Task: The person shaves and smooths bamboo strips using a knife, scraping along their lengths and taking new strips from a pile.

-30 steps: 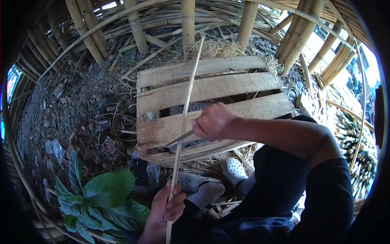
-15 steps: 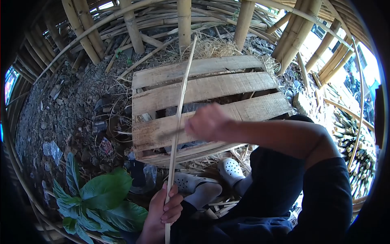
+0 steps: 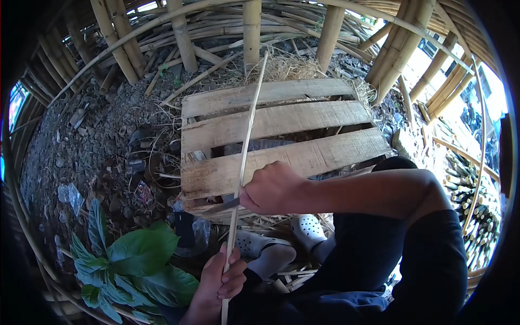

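My left hand (image 3: pixel 223 275) is wrapped round the lower part of a long, thin bamboo strip (image 3: pixel 251 118), which slants up and away over the slatted wooden crate (image 3: pixel 281 120). Closed in a fist, my right hand (image 3: pixel 274 188) is at the strip higher up. A knife (image 3: pixel 221 207) sticks out to the left of that fist, its blade crossing the strip. The knife's handle is hidden inside my fingers.
Bamboo posts (image 3: pixel 251 35) stand behind the crate. A leafy green plant (image 3: pixel 141 254) grows at lower left, near plastic scraps (image 3: pixel 70 197) on stony ground. Cut bamboo pieces (image 3: pixel 470 200) are stacked at right. My grey clogs (image 3: pixel 309 229) are below the crate.
My right hand has moved down along the strip towards my left hand, bringing the knife with it. My left hand keeps its hold. The view has shifted slightly.
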`<control>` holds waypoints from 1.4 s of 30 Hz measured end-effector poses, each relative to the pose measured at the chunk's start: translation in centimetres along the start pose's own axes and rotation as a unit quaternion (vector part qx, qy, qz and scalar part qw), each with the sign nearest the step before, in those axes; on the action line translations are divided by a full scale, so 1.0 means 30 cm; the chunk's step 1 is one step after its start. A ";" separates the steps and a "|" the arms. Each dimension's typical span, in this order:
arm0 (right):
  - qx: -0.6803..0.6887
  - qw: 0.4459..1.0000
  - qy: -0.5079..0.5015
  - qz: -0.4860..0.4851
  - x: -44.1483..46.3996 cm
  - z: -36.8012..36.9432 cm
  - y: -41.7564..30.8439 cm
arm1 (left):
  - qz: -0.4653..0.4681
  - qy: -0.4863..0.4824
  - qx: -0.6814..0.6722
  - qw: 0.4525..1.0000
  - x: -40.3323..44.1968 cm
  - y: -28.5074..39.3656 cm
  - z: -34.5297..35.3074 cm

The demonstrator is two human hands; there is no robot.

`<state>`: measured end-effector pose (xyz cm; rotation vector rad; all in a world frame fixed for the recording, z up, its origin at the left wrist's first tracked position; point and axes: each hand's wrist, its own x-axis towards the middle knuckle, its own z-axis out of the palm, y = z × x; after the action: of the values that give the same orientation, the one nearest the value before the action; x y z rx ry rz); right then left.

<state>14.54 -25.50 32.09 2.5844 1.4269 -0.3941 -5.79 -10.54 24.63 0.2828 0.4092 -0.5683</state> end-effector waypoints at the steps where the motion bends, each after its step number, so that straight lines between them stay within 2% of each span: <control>1: 0.021 1.000 0.005 -0.012 -0.007 0.003 -0.001 | 0.000 0.002 0.000 1.000 0.000 0.005 0.006; 3: 0.046 0.993 -0.027 0.105 0.050 -0.018 0.068 | 0.004 0.030 -0.021 0.999 -0.005 0.010 0.024; 4: -0.005 0.991 0.013 0.131 0.084 -0.034 0.117 | 0.005 0.032 -0.022 0.999 -0.010 0.005 0.021; 7: 0.039 0.989 0.020 0.142 0.054 -0.002 0.094 | 0.003 0.003 -0.011 1.000 -0.017 0.006 0.020; 8: 0.017 0.997 -0.021 0.078 0.031 -0.015 0.034 | 0.006 0.011 0.008 1.000 -0.021 0.001 0.018; 11: -0.057 0.991 -0.065 0.098 0.056 -0.043 0.085 | 0.006 0.025 0.026 0.999 -0.026 0.005 0.029; 12: -0.065 0.989 -0.001 0.136 0.101 -0.011 0.185 | 0.005 0.029 0.025 0.999 -0.028 0.003 0.034; 13: 0.013 0.981 0.051 0.186 0.121 -0.006 0.281 | 0.004 0.030 0.024 0.999 -0.026 0.002 0.031; 15: -0.010 0.983 0.064 0.171 0.125 0.024 0.277 | 0.000 0.018 -0.019 1.000 -0.015 0.006 0.021; 17: 0.015 0.989 0.007 0.150 0.068 -0.006 0.124 | 0.004 -0.001 -0.018 1.000 -0.016 0.005 0.007; 18: -0.001 0.997 -0.013 0.081 0.051 -0.001 0.082 | 0.002 -0.018 -0.017 1.000 -0.017 0.004 0.003; 19: -0.002 0.997 -0.012 0.080 0.058 -0.002 0.094 | 0.004 -0.019 -0.017 1.000 -0.020 0.005 0.014; 21: -0.058 0.991 0.020 0.118 0.087 0.018 0.164 | 0.003 0.023 0.039 0.999 -0.040 -0.001 0.047; 22: -0.083 0.978 0.079 0.174 0.132 0.048 0.277 | 0.002 0.026 0.036 0.999 -0.040 -0.004 0.043; 23: 0.008 0.963 0.130 0.235 0.112 0.002 0.324 | -0.001 0.025 0.035 0.999 -0.033 0.001 0.035; 25: -0.028 0.973 0.098 0.206 0.093 0.006 0.280 | 0.000 0.020 0.038 0.999 -0.026 0.007 0.023; 27: -0.051 0.989 -0.034 0.131 0.063 -0.027 0.124 | -0.015 -0.033 -0.048 0.998 -0.023 0.002 0.006; 28: -0.030 0.996 -0.046 0.071 0.047 -0.019 0.081 | -0.013 -0.035 -0.047 0.998 -0.025 0.001 0.012; 29: -0.031 0.996 -0.044 0.070 0.059 -0.020 0.103 | -0.012 -0.016 -0.012 1.000 -0.030 -0.003 0.022; 31: -0.127 0.982 -0.005 0.139 0.097 0.009 0.221 | -0.017 0.008 0.019 1.000 -0.036 -0.010 0.026; 32: -0.136 0.970 0.059 0.193 0.127 0.053 0.361 | -0.011 0.012 0.035 0.999 -0.033 -0.007 0.031; 34: -0.092 0.971 0.064 0.213 0.104 0.032 0.351 | -0.005 0.013 0.056 0.998 -0.029 0.000 0.025; 35: -0.052 0.969 0.072 0.229 0.098 0.001 0.343 | -0.020 -0.013 0.014 1.000 -0.024 0.004 0.013; 36: -0.070 0.980 0.048 0.180 0.095 0.004 0.295 | -0.033 -0.039 -0.028 0.998 -0.022 0.006 0.004; 38: -0.073 0.994 0.003 0.087 0.068 -0.004 0.144 | -0.033 -0.033 -0.047 0.998 -0.023 -0.002 0.002; 39: -0.071 0.994 0.006 0.087 0.083 0.001 0.169 | -0.037 -0.023 -0.068 0.997 -0.026 -0.003 0.001; 41: -0.209 0.973 -0.007 0.098 0.129 0.049 0.303 | -0.032 -0.017 -0.032 0.999 -0.032 0.001 0.015; 42: -0.194 0.954 0.103 0.205 0.141 0.084 0.432 | -0.026 -0.017 0.005 1.000 -0.035 -0.004 0.019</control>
<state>27.29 -29.65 28.60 2.5413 0.8616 0.2010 -6.49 -10.38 25.59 0.2723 0.3808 -0.6249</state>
